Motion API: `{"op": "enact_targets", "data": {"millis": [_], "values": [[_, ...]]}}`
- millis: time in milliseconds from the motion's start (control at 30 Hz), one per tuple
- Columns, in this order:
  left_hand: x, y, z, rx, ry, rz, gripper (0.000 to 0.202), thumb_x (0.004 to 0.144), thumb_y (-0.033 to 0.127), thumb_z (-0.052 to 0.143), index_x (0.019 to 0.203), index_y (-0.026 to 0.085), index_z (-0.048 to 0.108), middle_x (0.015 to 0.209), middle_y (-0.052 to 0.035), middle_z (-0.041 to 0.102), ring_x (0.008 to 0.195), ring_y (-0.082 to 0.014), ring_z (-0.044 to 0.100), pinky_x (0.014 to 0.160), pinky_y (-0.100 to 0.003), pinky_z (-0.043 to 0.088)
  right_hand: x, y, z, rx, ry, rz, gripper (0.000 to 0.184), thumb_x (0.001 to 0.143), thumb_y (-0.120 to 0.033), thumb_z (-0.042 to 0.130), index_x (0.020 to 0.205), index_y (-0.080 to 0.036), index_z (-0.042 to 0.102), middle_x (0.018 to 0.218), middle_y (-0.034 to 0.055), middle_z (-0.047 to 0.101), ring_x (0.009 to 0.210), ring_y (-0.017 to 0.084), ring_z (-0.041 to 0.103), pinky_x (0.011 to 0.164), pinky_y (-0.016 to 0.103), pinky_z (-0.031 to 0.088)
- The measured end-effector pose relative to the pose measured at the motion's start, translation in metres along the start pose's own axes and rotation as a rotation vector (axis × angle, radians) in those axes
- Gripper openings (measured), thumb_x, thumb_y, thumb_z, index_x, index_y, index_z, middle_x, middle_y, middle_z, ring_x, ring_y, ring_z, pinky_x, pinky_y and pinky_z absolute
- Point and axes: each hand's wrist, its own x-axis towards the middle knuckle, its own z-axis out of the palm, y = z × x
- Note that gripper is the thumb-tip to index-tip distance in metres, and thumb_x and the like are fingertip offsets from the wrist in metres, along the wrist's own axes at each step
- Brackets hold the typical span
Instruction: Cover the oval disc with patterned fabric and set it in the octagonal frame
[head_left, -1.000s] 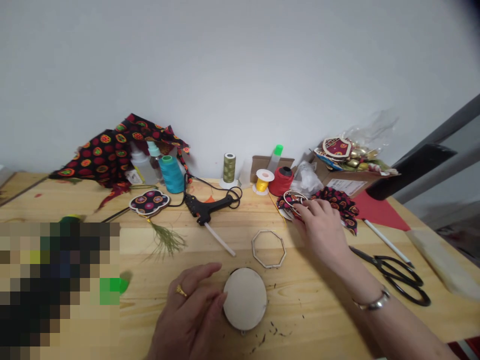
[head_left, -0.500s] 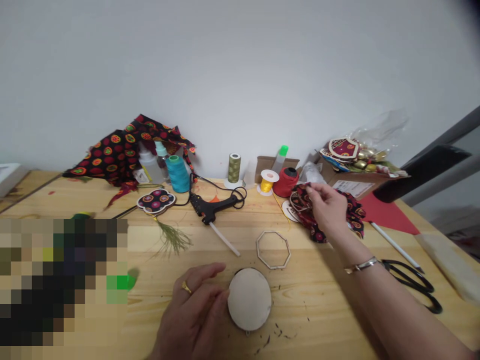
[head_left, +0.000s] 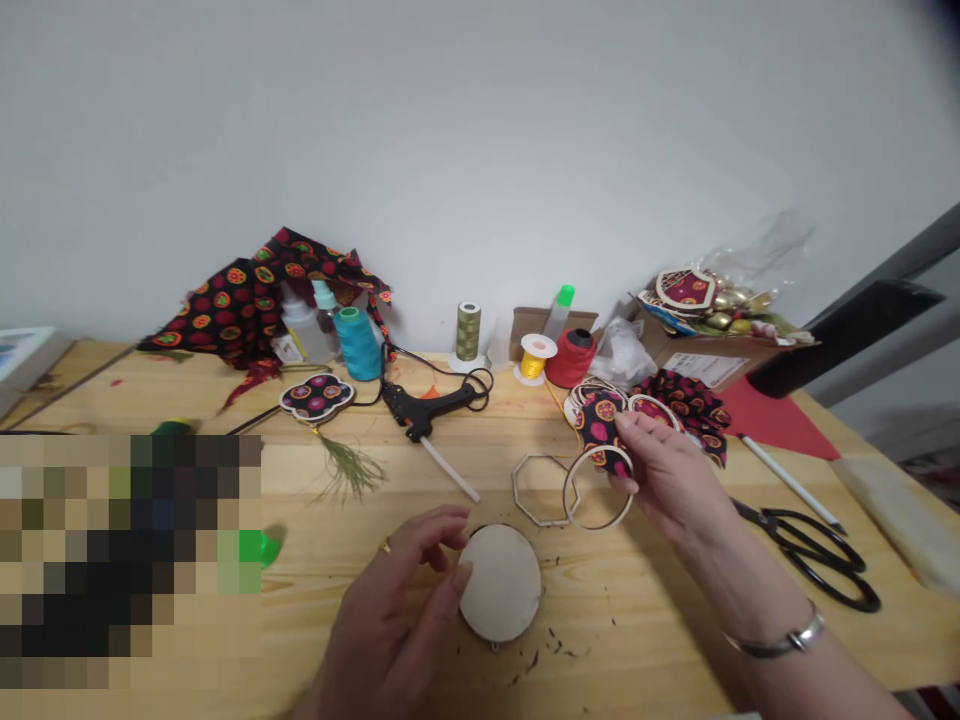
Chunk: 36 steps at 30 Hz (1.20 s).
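My right hand [head_left: 664,470] pinches a piece of black floral fabric [head_left: 600,415] together with a thin round wooden ring [head_left: 598,526], which hangs above the table. Partly behind that ring lies an octagonal wooden frame [head_left: 514,490]. My left hand [head_left: 409,590] is open, thumb and fingers apart, with the thumb tip at the left edge of a round pale wooden disc [head_left: 501,583]. The disc lies flat and has a small loop at its lower edge. More floral fabric [head_left: 679,395] and ringed pieces [head_left: 654,408] lie behind my right hand.
A black glue gun [head_left: 427,408] with a glue stick sits mid-table near a cloud-shaped tasselled ornament [head_left: 316,398]. Thread spools, including a teal one [head_left: 358,345] and a red one [head_left: 575,358], stand by the wall. Black-handled scissors [head_left: 817,555] and a white pen [head_left: 791,483] lie right.
My right hand has drawn back from the fabric pile toward me, bringing out a fabric piece and wooden ring. My left hand stays by the disc, its thumb and fingers now farther apart.
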Motion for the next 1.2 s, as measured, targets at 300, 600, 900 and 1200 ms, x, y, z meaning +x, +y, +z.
{"op": "enact_targets", "data": {"millis": [300, 600, 900, 1200], "values": [[0.053, 0.048, 0.034, -0.296, -0.344, -0.408, 0.057, 0.082, 0.036, 0.063, 0.134, 0.021, 0.047, 0.09, -0.0031, 0.069, 0.07, -0.015, 0.06, 0.062, -0.025, 0.048, -0.018, -0.008, 0.025, 0.021, -0.036, 0.018, 0.029, 0.062, -0.035, 0.086, 0.071, -0.016, 0.065, 0.055, -0.0036, 0.061, 0.039, 0.004, 0.046, 0.031, 0.011, 0.033], [0.065, 0.048, 0.032, -0.007, -0.312, -0.277, 0.03, 0.091, 0.035, 0.049, 0.074, 0.019, 0.068, 0.057, 0.0029, 0.058, 0.055, -0.0119, 0.053, 0.053, -0.021, 0.038, -0.001, 0.002, -0.014, 0.142, 0.258, -0.181, 0.036, 0.051, -0.036, 0.09, 0.071, -0.017, 0.066, 0.064, -0.0045, 0.065, 0.05, 0.005, 0.053, 0.044, 0.014, 0.045], [0.133, 0.036, 0.047, 0.174, -0.19, 0.008, 0.036, 0.082, 0.018, 0.058, 0.117, 0.015, 0.063, 0.09, -0.0059, 0.069, 0.078, -0.0202, 0.063, 0.074, -0.032, 0.046, -0.028, 0.015, -0.03, 0.092, 0.287, -0.084, 0.036, 0.055, -0.036, 0.089, 0.077, -0.016, 0.069, 0.072, 0.0016, 0.069, 0.059, 0.011, 0.061, 0.052, 0.02, 0.052], [0.042, 0.049, 0.026, -0.772, -0.563, -0.967, 0.054, 0.085, 0.059, 0.052, 0.102, 0.01, 0.067, 0.085, -0.0124, 0.07, 0.065, -0.0186, 0.069, 0.058, -0.027, 0.05, -0.089, 0.042, -0.002, -0.521, 0.001, -0.582, 0.022, 0.086, -0.01, 0.057, 0.091, -0.03, 0.067, 0.098, 0.0027, 0.072, 0.09, 0.018, 0.067, 0.076, 0.029, 0.056]]}}
